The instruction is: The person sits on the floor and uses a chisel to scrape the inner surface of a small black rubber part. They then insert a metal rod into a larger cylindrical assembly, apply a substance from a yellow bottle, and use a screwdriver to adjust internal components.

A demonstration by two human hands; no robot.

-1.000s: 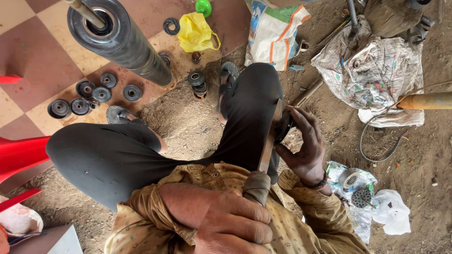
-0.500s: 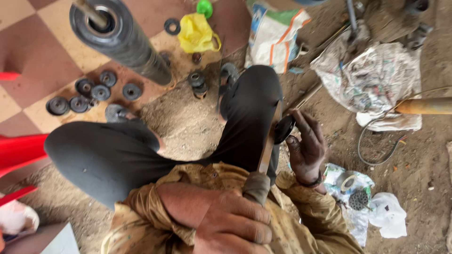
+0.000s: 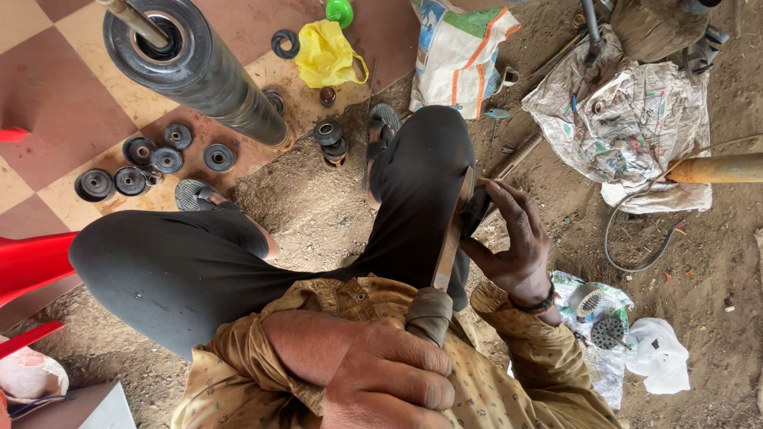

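Left hand (image 3: pixel 389 373) clenched tight round the cloth-wrapped handle (image 3: pixel 429 314) of a long flat file (image 3: pixel 449 238), low in the view, right over the lap. Right hand (image 3: pixel 513 246) gripping a small dark round part (image 3: pixel 477 210), pinched between thumb and fingers, held against the far end of the file just beside the right knee. Can't make out exactly what the part is, too much of it hidden by the fingers.

Handling guess: file looks like stiff steel, narrow, rusty-brown, probably a bit heavy for its size, no flex. Wrapped end is the only sane place to hold it, bare blade would bite. Round part looks like rubber or greasy metal, small, light, likely slippery, so a firm pinch on the rim seems right.

Rest of the scene, pretty gritty:
- big black cylinder (image 3: pixel 199 67) with a rod through its middle, smooth and dull, standing on the checkered tile floor (image 3: pixel 48 71)
- a cluster of small black discs (image 3: pixel 147 163) near its base, ringed like little pulleys
- yellow plastic bag (image 3: pixel 326 56), crumpled, well apart from the hands
- woven sack (image 3: pixel 457 52) and crumpled newspaper (image 3: pixel 636 119) on the sandy dirt
- round metal strainer-like pieces (image 3: pixel 604 322) on more paper near the right elbow
- red plastic chair (image 3: pixel 32 262) at the left edge
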